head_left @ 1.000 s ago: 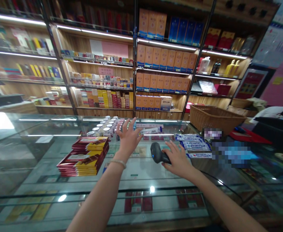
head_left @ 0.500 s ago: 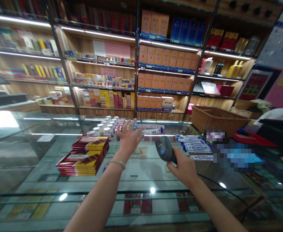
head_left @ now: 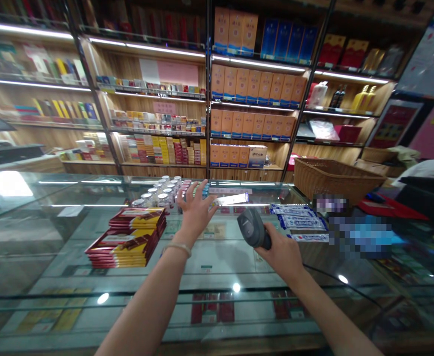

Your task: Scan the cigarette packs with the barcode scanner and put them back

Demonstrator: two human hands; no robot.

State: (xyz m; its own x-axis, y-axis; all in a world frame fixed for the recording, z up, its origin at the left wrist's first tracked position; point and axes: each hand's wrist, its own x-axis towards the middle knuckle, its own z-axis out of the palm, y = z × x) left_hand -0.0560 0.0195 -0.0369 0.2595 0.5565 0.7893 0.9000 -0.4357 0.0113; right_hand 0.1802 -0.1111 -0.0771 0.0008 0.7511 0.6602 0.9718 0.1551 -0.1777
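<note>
Head view, left hand (head_left: pixel 196 212): fingers spread wide and slightly curled, the thumb out to the side beside the near end of a slim packet (head_left: pixel 233 199); I cannot tell whether it is pinched or only touched.
Head view, right hand (head_left: pixel 281 249): fingers closed around the handle of a scanner (head_left: pixel 252 227), its head tipped up and to the left.
Slim packet: long, flat and shiny, glaring white with a blue end, just right of the left hand and beyond the scanner.
Scanner: dark grey plastic, rounded head, narrower handle.
Wristband (head_left: pixel 179 247): pale, thin, around the left wrist.
Counter (head_left: pixel 209 274): smooth glass, reflecting lamps.
Stacked packets (head_left: pixel 129 242): flat, glossy, red and yellow, in two piles left of the left hand.
Jars (head_left: pixel 162 197): small, clear, round white lids, in rows behind the stacks.
Blue-and-white packets (head_left: pixel 300 220): slim, crinkled wrappers, right of the scanner.
Basket (head_left: pixel 335 185): woven, brown, with sloping sides.
Boxes (head_left: pixel 254 84): upright, orange with blue bases, on wooden shelves (head_left: pixel 235 174).
</note>
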